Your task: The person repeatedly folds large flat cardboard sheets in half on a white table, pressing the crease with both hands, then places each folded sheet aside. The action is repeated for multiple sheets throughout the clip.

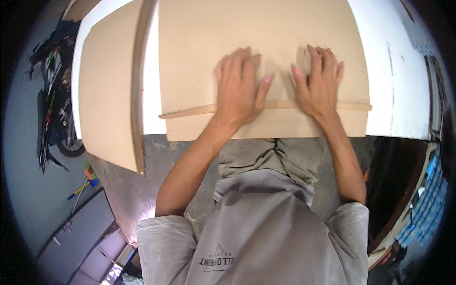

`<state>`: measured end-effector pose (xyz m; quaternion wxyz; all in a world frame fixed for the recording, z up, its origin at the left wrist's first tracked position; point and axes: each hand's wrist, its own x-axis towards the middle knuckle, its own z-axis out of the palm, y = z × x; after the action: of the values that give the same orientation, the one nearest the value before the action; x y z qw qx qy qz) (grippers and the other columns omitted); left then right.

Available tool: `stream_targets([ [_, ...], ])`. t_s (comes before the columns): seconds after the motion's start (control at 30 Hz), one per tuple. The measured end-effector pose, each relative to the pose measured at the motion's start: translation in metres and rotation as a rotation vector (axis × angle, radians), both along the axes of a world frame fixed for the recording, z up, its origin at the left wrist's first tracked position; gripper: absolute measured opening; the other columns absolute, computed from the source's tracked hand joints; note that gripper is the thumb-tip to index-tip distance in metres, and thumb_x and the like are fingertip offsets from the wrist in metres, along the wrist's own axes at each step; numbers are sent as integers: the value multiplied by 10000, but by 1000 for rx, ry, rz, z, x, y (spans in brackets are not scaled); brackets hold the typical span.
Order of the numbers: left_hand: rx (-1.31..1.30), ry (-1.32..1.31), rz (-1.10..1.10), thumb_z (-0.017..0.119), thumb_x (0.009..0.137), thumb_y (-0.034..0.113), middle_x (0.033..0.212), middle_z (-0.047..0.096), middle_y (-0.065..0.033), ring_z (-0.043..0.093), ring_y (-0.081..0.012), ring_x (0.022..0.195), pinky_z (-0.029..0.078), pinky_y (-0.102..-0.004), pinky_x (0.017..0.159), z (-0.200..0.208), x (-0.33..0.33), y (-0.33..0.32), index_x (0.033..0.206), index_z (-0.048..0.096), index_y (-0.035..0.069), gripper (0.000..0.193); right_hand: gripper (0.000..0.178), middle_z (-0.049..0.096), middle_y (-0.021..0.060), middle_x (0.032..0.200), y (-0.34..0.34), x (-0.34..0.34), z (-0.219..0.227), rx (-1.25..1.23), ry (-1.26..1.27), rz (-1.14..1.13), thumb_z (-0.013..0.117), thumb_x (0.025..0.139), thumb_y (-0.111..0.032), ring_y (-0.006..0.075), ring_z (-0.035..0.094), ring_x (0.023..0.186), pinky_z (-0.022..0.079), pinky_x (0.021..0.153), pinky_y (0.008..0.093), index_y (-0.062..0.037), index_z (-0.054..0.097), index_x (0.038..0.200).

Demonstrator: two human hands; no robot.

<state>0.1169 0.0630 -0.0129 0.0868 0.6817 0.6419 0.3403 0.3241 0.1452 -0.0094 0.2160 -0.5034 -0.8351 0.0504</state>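
Note:
A large brown cardboard sheet [285,28] lies on the white table in front of me. My left hand [237,83] rests palm down on its left half, fingers stretched and slightly bent. To the right of it, my right hand [320,83] lies over the same sheet in a similar pose, thumb apart from the fingers. Both hands are a little blurred, and neither holds anything. Beneath my wrists a narrow brown strip [190,112] crosses the cardboard near its front edge, its ends reaching slightly past the sheet's sides. Whether it is a raised fold or a separate piece, I cannot tell.
A stack of cardboard sheets [107,90] stands at the left, its near corner hanging over the edge of the white table [399,95]. A bicycle [54,104] is on the floor further left. A grey cabinet [78,232] is at lower left, blue stacked items [420,209] at right.

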Motion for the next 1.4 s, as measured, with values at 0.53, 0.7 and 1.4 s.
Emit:
stream_targets([
  [0.53, -180, 449, 324, 488, 1074, 399, 1690, 313, -304, 207, -488, 1606, 57, -723, 1258, -6, -137, -60, 1659, 390, 149, 643, 666, 480, 301, 1570, -67, -186, 4, -100, 36, 320, 530, 1034, -569, 524, 287, 1551, 95, 1183, 831, -131, 574, 1534],
  [0.7, -236, 444, 287, 467, 1095, 371, 1702, 294, -291, 186, -467, 1618, 57, -675, 1281, 0, -145, -65, 1644, 420, 117, 606, 715, 431, 318, 1591, -49, -118, -20, -8, 39, 259, 532, 1018, -607, 503, 259, 1574, 69, 1191, 827, -128, 556, 1548],
  [1.4, -150, 235, -220, 746, 992, 294, 1067, 693, -161, 651, -339, 1001, 499, -477, 945, 43, -26, -49, 1204, 709, 22, 346, 626, 587, 161, 1488, 60, 212, -17, -115, 1131, -283, 326, 1151, -521, 280, 464, 1460, 218, 1260, 487, -59, 529, 1521],
])
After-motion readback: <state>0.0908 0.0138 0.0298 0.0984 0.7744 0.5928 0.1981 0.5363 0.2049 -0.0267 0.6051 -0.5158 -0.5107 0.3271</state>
